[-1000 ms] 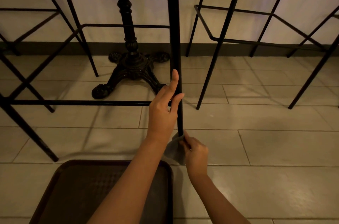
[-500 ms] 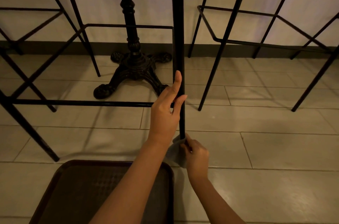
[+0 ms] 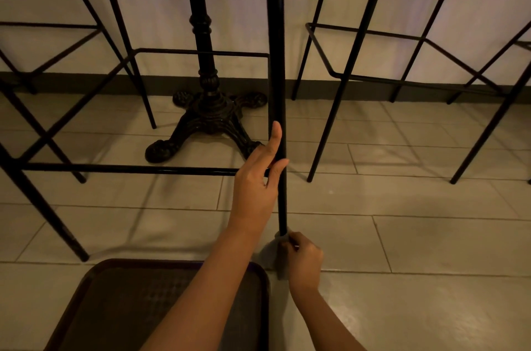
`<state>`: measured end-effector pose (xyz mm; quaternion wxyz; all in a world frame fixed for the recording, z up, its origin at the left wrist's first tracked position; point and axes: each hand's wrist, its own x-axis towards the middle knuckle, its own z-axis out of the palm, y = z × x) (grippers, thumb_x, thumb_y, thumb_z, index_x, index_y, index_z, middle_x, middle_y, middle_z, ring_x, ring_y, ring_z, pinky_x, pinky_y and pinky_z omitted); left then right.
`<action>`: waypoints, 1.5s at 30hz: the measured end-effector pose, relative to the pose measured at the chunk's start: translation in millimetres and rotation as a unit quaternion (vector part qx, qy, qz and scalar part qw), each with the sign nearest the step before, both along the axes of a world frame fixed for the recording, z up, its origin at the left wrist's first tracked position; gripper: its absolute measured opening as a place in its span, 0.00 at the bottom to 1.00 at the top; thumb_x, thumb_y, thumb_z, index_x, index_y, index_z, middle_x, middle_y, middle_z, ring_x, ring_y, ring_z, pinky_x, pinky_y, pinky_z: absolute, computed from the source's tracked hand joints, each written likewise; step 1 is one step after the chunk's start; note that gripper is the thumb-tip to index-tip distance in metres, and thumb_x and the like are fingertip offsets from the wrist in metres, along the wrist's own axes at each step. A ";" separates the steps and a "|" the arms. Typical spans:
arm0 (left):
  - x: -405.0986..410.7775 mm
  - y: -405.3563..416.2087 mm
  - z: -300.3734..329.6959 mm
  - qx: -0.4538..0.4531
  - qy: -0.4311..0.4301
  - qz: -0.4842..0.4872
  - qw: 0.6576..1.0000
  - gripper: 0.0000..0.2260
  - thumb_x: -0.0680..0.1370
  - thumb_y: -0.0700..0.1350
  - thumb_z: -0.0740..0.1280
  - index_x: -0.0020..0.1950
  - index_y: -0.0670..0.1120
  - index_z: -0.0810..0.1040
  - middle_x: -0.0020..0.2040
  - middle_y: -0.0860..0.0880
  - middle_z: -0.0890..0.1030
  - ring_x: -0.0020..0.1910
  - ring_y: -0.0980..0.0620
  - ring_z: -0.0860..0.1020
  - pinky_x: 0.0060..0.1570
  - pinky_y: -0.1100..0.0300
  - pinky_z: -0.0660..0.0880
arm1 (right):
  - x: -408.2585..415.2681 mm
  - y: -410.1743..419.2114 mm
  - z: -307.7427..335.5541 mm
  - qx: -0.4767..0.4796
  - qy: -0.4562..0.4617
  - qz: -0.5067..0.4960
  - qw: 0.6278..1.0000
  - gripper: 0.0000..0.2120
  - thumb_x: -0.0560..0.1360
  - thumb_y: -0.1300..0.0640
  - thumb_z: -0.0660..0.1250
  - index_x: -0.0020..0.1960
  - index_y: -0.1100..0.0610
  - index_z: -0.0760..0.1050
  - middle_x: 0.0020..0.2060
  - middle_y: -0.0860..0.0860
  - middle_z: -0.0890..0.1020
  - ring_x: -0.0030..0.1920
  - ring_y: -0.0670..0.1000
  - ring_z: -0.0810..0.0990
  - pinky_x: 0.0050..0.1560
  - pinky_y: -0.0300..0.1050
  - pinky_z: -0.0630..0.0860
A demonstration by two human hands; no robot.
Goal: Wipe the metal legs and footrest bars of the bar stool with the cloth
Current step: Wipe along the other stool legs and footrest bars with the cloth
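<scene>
Pinching the cloth (image 3: 273,254) around the bottom of the stool leg (image 3: 278,91), my right hand (image 3: 304,260) is low down near the floor. My left hand (image 3: 258,184) rests on the same leg higher up, with the pointing finger straight along the bar and the thumb on the near side, so it steadies the leg more than it grabs it. The footrest bar (image 3: 129,169) runs off to the left from there.

To do this well, I think I should keep the cloth wrapped snug all round the leg and rub right down to the foot, where dirt likes to sit. Then I can slide back up without letting go.

Compared with a moment ago, my right hand and the cloth sit a tiny bit lower on the leg. My left hand has hardly moved. The dark tray (image 3: 94,287) near me is where it was.
</scene>
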<state>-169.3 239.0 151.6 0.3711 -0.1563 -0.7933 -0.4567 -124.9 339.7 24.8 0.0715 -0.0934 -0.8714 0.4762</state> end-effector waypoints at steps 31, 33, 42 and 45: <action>28.5 -15.0 30.6 -0.046 -0.129 -0.052 0.989 0.24 0.79 0.52 0.58 0.72 0.62 0.52 0.56 0.42 0.79 0.38 0.63 0.77 0.39 0.73 0.72 | -3.2 -2.8 102.1 0.035 0.119 0.045 0.991 0.09 0.74 0.66 0.66 0.52 0.60 0.80 0.41 0.52 0.82 0.37 0.40 0.74 0.38 0.24 0.69; 30.4 -15.8 33.1 -0.049 -0.127 -0.045 0.990 0.23 0.79 0.47 0.59 0.72 0.57 0.56 0.54 0.44 0.80 0.34 0.69 0.73 0.36 0.76 0.69 | 0.7 -2.2 109.3 0.016 0.119 0.048 0.992 0.09 0.74 0.64 0.67 0.52 0.58 0.80 0.42 0.50 0.82 0.37 0.39 0.75 0.40 0.24 0.70; 48.7 -46.8 52.5 0.027 -0.183 0.002 0.983 0.16 0.79 0.43 0.58 0.67 0.48 0.70 0.52 0.49 0.79 0.51 0.59 0.77 0.49 0.73 0.72 | 33.2 -8.1 146.0 -0.072 0.075 0.120 0.987 0.10 0.74 0.60 0.67 0.54 0.52 0.79 0.43 0.44 0.81 0.43 0.38 0.78 0.46 0.31 0.76; 62.7 -59.6 60.9 0.065 -0.271 -0.026 0.960 0.15 0.79 0.44 0.58 0.66 0.50 0.70 0.50 0.52 0.80 0.50 0.60 0.78 0.50 0.70 0.73 | 37.5 -7.3 163.6 -0.121 0.061 0.132 0.982 0.09 0.74 0.61 0.67 0.52 0.50 0.79 0.44 0.45 0.81 0.46 0.42 0.79 0.47 0.35 0.78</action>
